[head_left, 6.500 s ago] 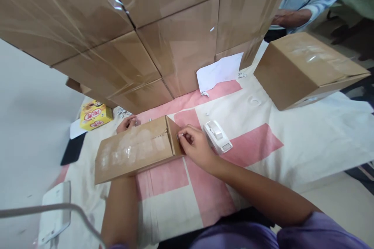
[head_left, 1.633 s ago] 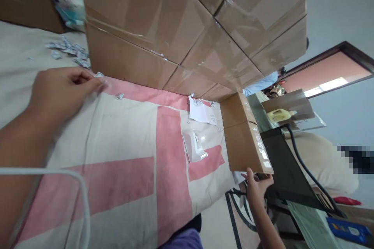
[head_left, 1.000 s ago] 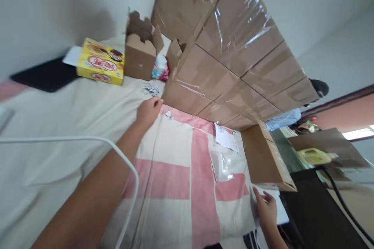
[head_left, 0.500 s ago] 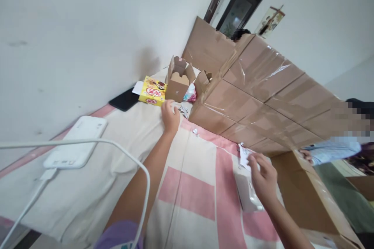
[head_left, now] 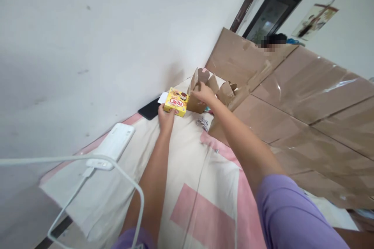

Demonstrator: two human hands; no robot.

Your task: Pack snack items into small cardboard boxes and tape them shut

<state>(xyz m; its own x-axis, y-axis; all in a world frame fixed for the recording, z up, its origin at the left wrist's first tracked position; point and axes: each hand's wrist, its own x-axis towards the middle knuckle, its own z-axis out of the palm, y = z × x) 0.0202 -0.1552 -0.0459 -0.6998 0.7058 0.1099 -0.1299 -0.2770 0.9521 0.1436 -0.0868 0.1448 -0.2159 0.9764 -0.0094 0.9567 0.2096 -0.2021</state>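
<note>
My left hand grips the near left corner of a yellow snack box, thumb on its front side. A white flap sticks out at that box's left end. Just to the right is a small open brown cardboard box with its flaps up. My right hand reaches across to it, fingers closed at its near wall and rim; the inside is mostly hidden. Below that box lies a crumpled silvery wrapper. A colourful packet shows partly behind my right forearm.
A black phone lies by the wall. A white power bank with a white cable is at left, the cable looping over my left arm. Taped cartons form a barrier on the right. A person's head shows behind them.
My right hand has left the white packet at right and come to the small cardboard box. My left hand has taken hold of the yellow box. The view has turned left.
</note>
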